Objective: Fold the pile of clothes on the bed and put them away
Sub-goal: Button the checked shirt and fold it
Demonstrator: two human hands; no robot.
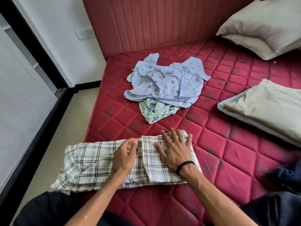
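A white plaid shirt lies folded into a long strip across the near edge of the red quilted mattress, its left end hanging past the bed's side. My right hand presses flat on the shirt's right part, fingers spread. My left hand rests on the middle of the shirt with its fingers curled at a fold edge; whether they pinch the cloth is unclear. Farther back lies a crumpled light blue printed garment on top of a pale green floral one.
Two pillows lie on the right: one against the red padded headboard, one nearer. A dark blue cloth sits at the right edge. Floor and a dark-framed wardrobe door are on the left.
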